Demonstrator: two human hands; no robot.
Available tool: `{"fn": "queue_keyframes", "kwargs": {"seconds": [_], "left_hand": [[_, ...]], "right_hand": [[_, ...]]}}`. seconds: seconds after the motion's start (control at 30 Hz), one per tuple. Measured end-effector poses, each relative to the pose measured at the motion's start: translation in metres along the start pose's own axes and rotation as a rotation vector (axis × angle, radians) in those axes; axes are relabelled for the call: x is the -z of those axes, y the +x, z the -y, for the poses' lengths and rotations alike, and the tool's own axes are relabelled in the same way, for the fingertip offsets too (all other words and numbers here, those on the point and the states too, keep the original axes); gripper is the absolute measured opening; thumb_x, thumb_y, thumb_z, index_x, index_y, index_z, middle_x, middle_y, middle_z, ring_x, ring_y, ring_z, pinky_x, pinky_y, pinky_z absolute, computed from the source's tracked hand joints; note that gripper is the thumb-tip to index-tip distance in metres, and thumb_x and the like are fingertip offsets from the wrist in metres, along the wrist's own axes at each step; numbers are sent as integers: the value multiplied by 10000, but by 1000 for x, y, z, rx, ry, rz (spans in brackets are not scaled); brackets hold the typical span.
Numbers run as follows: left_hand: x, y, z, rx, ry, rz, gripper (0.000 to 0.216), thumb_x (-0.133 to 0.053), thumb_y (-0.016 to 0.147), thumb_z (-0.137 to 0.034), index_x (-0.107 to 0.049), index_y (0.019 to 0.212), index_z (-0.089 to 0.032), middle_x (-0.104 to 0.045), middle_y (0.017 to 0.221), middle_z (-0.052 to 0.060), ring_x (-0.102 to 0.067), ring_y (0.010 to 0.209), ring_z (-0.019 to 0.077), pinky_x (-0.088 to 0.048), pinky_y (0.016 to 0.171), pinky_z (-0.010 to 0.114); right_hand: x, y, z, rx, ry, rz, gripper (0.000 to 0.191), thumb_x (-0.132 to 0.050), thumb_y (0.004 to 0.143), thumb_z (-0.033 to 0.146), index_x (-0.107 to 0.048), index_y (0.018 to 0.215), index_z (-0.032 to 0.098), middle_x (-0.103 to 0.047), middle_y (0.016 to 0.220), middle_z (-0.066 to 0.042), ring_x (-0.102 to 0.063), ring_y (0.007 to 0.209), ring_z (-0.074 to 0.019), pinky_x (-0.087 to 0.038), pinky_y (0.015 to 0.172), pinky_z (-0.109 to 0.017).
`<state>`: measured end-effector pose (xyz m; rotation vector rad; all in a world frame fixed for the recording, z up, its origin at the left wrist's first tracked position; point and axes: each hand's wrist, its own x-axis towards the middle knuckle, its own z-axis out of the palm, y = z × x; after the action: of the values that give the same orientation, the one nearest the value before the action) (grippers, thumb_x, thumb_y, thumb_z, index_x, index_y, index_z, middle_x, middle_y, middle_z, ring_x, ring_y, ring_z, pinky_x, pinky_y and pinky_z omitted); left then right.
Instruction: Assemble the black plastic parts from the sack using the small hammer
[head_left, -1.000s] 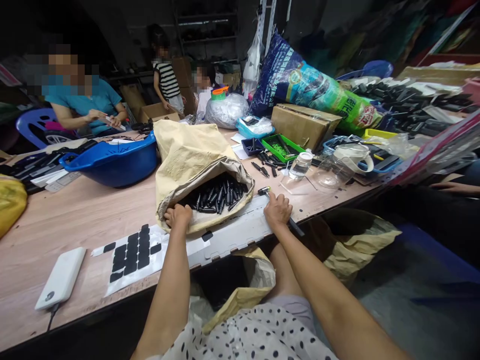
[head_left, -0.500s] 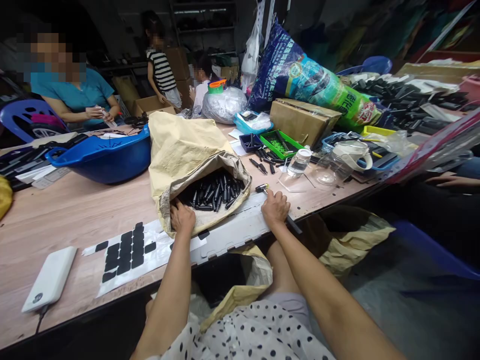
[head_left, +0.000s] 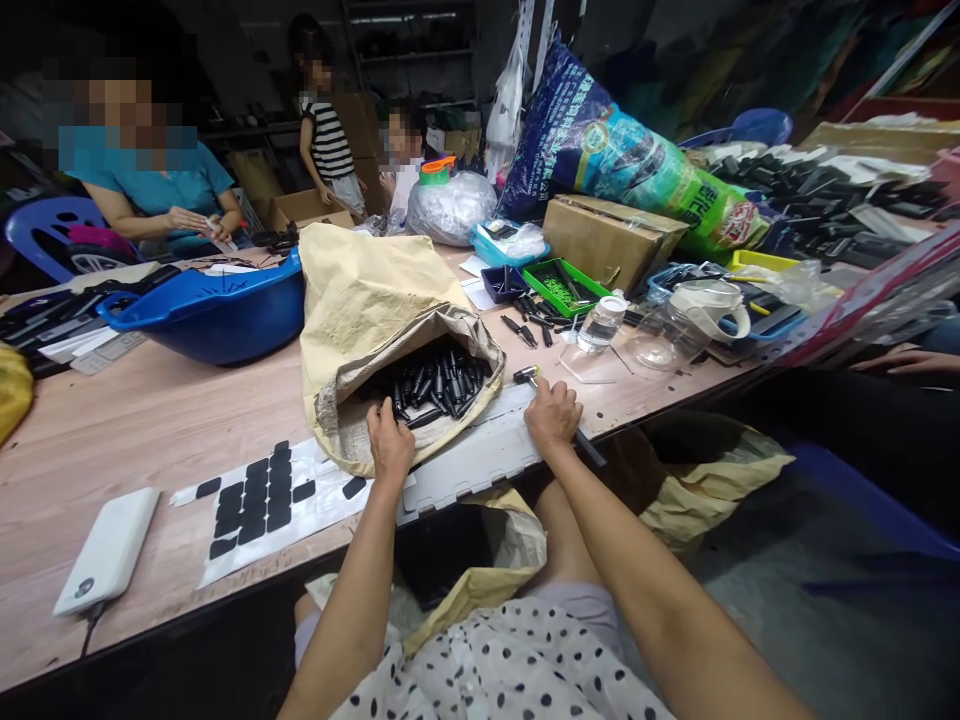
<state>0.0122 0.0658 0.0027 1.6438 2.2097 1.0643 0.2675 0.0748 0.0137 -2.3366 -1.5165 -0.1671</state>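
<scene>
Blue basin (head_left: 210,325), white device (head_left: 109,550) with cable (head_left: 90,628), cardboard box (head_left: 596,245) beside printed sack (head_left: 611,150)

Small-parts workshop: long worktable (head_left: 187,420), sack (head_left: 375,280) of black parts (head_left: 444,383) at centre, hammer (head_left: 527,375) beside, co-worker (head_left: 157,192) at 10 o'clock, part heap (head_left: 840,200) at 2, shelving (head_left: 409,55) near 12.

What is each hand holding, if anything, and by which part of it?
The right hand holds a hammer by its middle, between head and dark handle end. The left hand is at the open sack; whether it grips anything cannot be told.
</scene>
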Motion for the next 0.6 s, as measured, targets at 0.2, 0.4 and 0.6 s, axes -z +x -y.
{"fn": "queue_keyframes", "kwargs": {"seconds": [0.2,0.4,0.6], "left_hand": [[8,-29,-35,-181,98,-48,573,-517,777,-64,-591,1336,-167,-458,1442,191,-365,1414,395,-345,1139,583],[-10,-51,-75,-513,143,307,198,-541,921,-219,-702,1034,-194,-617,1013,111,-571,990,276,-489,867,418],[-17,-65,-70,-569,141,381,251,-485,926,-127,-693,1050,-197,-584,1003,102,-533,961,256,-473,843,395]], "right_hand": [[3,0,1,-17,-13,29,393,-453,948,168,-675,1269,213,-596,1079,-154,-509,1004,-280,-334,760,-357],[5,0,1,-11,-3,29,395,-464,937,162,-676,1266,211,-594,1079,-155,-508,1008,-286,-337,760,-362],[5,0,0,-6,-8,25,394,-441,947,169,-673,1262,213,-592,1073,-155,-504,994,-283,-336,769,-374]]}}
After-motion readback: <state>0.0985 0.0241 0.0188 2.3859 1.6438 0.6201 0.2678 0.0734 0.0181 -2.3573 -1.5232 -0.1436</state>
